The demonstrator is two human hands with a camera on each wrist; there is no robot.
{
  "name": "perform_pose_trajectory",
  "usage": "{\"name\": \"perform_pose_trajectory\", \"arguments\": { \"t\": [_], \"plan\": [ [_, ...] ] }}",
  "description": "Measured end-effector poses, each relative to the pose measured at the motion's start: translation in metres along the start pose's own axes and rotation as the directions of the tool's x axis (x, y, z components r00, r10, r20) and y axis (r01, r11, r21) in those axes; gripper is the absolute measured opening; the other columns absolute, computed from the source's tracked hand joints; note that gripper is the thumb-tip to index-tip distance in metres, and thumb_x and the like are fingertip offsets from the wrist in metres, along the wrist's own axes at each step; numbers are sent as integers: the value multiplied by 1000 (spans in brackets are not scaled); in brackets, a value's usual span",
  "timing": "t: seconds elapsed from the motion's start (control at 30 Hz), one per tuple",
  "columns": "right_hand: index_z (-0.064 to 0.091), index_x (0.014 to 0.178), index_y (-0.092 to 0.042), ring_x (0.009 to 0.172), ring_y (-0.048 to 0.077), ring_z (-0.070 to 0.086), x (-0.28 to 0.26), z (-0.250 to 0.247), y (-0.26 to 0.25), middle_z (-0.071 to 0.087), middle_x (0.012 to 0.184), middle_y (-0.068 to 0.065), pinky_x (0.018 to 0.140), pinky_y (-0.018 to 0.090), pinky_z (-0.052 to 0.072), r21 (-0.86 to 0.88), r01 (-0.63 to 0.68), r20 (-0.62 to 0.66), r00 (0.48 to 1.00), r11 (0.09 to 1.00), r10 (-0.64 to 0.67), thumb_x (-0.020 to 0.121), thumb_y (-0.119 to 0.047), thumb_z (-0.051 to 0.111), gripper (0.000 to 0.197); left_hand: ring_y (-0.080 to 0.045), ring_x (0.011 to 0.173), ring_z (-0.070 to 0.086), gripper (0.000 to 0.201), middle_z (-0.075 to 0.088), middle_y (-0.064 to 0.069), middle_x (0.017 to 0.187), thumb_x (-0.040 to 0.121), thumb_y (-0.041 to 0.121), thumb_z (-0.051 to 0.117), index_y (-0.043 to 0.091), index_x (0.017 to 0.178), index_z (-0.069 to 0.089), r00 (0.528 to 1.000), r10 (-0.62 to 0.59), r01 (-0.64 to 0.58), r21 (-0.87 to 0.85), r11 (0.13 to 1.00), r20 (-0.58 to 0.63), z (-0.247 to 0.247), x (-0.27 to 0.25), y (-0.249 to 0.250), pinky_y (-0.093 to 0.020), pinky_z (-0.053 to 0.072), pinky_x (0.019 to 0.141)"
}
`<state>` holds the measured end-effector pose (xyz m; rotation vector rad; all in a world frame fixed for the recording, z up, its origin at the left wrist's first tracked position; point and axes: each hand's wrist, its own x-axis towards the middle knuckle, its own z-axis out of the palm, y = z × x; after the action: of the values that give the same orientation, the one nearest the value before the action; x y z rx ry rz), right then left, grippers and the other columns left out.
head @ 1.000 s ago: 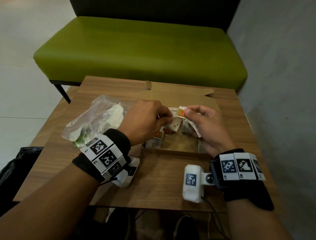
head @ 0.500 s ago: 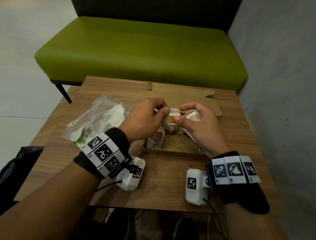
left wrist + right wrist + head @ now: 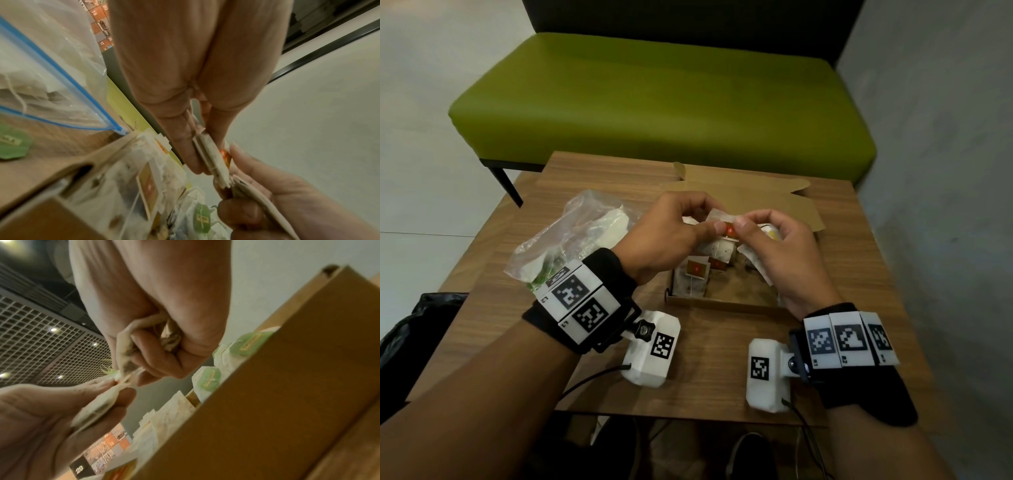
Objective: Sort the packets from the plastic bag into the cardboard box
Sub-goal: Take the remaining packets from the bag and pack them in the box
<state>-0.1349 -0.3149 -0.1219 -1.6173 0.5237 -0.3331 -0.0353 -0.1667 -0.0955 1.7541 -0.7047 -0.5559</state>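
plastic bag [image 3: 571,236] left of cardboard box [image 3: 722,303], bench [image 3: 661,102] behind table [image 3: 592,178]

Both hands now sit higher over the cardboard box [image 3: 722,301], drawn closer together than a second ago. The left hand [image 3: 671,236] and the right hand [image 3: 784,250] meet thumb to thumb on one white packet with a red-orange tag [image 3: 726,226]. A second ago the right hand alone pinched that packet, with the left hand just beside it.
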Motion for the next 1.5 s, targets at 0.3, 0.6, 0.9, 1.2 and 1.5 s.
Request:
{"name": "perform_pose_trajectory", "arguments": {
  "t": [0.3,0.6,0.9,1.2,1.5],
  "plan": [
    [72,85,-11,91,30,69,-1,1,2,68,112,30,90,52,56,90,-85,67,995,992,79,84,-18,79,10,-20,74,67,10,69,-14,82,84,9,73,13,92,69,998,-56,55,-69,996,-5,2,2,-2,-28,56,70],
    [73,79,-19,108,19,66,2,-16,8,72,112,-2,98,48,53,-276,-111,69,989,955,134,83,-27,82,13,-10,79,64,12,70,2,85,91,33,67,22,89,69,960,-80,159,289,944,-268,-13,6,-20,-20,44,62],
    [70,92,-21,98,11,49,3,3,3,56,105,-9,73,26,36,-541,-112,-51,994,833,100,90,-30,75,11,-5,78,61,15,69,5,84,91,36,66,21,90,69,954,-81,191,377,906,-289,-11,7,-25,-16,38,57],
    [68,103,-20,100,11,47,7,11,0,64,127,1,79,24,35,-552,-113,-121,991,826,55,87,-30,77,21,-5,80,61,16,68,5,86,91,36,66,20,91,69,959,-75,185,403,896,-274,-11,7,-24,-17,39,59],
    [65,100,-23,110,11,52,3,7,2,60,118,-7,82,26,38,-512,-116,-139,989,851,52,86,-33,78,21,-2,76,58,15,67,7,83,91,36,66,21,90,69,962,-66,179,428,886,-265,-11,6,-23,-15,37,57]
  ]
}}
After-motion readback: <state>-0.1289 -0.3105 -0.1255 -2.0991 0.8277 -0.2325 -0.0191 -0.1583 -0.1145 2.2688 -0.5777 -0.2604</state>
